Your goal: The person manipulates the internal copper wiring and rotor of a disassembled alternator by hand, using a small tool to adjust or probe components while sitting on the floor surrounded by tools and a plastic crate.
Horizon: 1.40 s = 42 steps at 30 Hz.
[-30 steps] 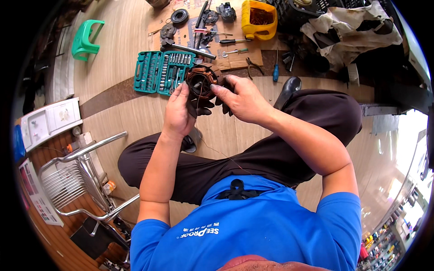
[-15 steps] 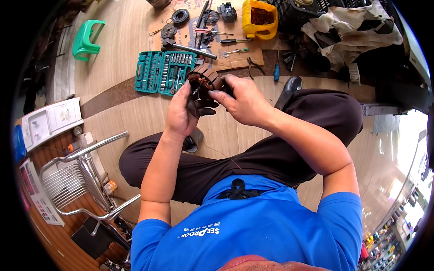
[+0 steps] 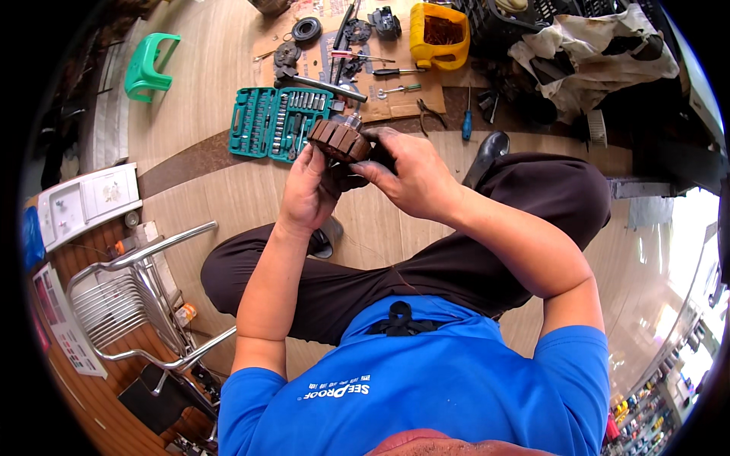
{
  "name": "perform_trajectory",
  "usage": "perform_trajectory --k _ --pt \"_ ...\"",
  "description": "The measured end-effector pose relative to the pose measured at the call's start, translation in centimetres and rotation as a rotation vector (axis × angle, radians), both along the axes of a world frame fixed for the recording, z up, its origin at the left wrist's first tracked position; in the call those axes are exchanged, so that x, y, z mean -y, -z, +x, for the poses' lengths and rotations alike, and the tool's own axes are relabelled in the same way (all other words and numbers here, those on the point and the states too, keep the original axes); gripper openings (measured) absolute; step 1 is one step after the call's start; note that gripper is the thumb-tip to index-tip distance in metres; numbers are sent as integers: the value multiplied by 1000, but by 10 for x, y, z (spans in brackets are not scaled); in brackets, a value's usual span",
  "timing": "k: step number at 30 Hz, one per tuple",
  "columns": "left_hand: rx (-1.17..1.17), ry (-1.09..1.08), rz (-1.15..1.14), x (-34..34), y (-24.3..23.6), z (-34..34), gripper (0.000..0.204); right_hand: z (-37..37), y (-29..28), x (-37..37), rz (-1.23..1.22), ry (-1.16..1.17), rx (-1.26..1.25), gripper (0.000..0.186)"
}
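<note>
Held up between my hands is a rusty brown, round motor core [image 3: 339, 141] with slots around its side and a shiny metal piece standing at its far end. My left hand [image 3: 308, 186] grips it from below and the left, its fingers partly hidden beneath. On the right side, my right hand [image 3: 411, 169] closes on it with blackened fingertips, the thumb low on the rim and the index finger higher. A thin wire seems to hang over my lap, but its upper end cannot be followed.
Beyond the core lies an open green socket set [image 3: 277, 125]. Cardboard [image 3: 319, 57] behind it carries tools and dark parts. Pliers [image 3: 430, 115] and a blue screwdriver [image 3: 467, 121] lie rightward, below a yellow cut-open jug [image 3: 439, 36]. A green stool [image 3: 149, 68] and metal-framed chair [image 3: 122, 304] stand left.
The core has been turned over in my hands: copper windings faced me before, and now the slotted side shows with the metal piece pointing away. Both hands stay on it.
</note>
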State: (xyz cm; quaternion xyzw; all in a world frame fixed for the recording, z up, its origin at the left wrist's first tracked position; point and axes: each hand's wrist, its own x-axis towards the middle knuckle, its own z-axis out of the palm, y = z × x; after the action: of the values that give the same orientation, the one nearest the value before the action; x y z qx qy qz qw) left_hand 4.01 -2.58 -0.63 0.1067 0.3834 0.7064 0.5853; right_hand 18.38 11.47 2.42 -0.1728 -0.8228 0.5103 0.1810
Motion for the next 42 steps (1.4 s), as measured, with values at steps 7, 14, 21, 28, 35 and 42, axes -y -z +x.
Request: perform_trajectory --k 7,14,21,28,35,42 --pt "-28 -19 136 -1 5 -1 63 3 4 0 104 34 -113 47" --pt "-146 -73 129 -2 -1 -2 70 3 2 -1 64 2 -140 50" --pt "-236 -189 116 -3 -2 2 64 1 6 -1 12 -16 -96 55" --pt "-352 -280 75 1 -3 4 54 -2 11 0 -224 -63 -18 59" --pt "-754 -320 52 1 -7 9 59 -6 6 -1 -246 -111 -57 65" --pt "-1206 -379 57 6 -1 6 67 -5 6 -2 -192 -141 -81 69"
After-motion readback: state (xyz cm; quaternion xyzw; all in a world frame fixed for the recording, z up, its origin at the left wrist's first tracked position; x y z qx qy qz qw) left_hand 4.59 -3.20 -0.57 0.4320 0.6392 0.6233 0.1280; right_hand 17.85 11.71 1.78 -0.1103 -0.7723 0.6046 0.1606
